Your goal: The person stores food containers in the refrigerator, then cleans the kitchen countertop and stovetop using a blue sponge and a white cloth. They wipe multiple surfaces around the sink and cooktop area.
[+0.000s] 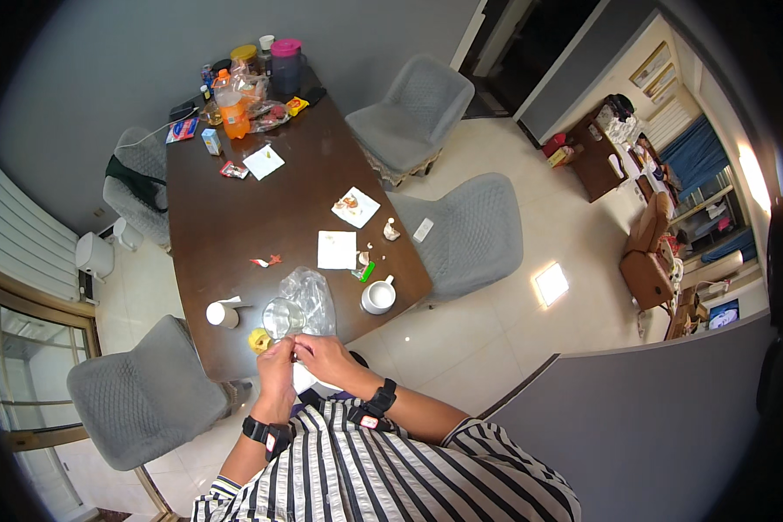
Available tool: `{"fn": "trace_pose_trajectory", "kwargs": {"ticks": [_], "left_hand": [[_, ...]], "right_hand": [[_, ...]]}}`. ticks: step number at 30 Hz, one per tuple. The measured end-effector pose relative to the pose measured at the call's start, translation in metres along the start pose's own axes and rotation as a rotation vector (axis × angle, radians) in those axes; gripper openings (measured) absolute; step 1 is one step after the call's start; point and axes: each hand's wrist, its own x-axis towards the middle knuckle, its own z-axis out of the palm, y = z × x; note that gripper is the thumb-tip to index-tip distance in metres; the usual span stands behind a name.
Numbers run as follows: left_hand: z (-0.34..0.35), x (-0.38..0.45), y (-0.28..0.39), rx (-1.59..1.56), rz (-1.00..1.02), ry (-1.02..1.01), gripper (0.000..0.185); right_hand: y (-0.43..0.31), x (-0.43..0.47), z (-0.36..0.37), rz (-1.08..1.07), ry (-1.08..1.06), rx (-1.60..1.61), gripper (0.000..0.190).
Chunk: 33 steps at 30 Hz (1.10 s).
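Observation:
My left hand [276,368] and my right hand [329,360] meet at the table's near edge, fingertips pinched together. Whatever may be between the fingers is too small and covered to make out. Just beyond the fingertips is a clear glass vessel [283,318], with a crumpled clear plastic bag [318,293] beside and behind it. A yellow peel or piece of fruit [259,340] lies by my left hand. Below my hands, something white [304,377] shows partly, perhaps a bag or paper.
On the brown table [267,209] are a white mug [378,297], a white roll or cup [222,314], a garlic bulb [391,230], a green-handled item [367,272] and napkins [337,250]. An orange drink bottle [233,114] stands farther back. Grey chairs [470,235] surround the table.

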Motion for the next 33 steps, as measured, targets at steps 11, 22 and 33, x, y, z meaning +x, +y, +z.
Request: {"fn": "trace_pose_trajectory", "kwargs": {"ticks": [11,22,33], "left_hand": [[0.073,0.012,-0.021,0.742,0.402,0.123,0.026],[0.095,0.023,-0.013,0.807,0.361,0.114,0.028],[0.043,-0.006,-0.037,0.662,0.307,0.060,0.026]], "right_hand": [[0.061,0.004,-0.060,0.135,-0.045,0.289,0.029],[0.128,0.034,-0.144,0.248,0.035,0.408,0.021],[0.259,0.059,-0.211,-0.090,-0.161,-0.427,0.035]]}}
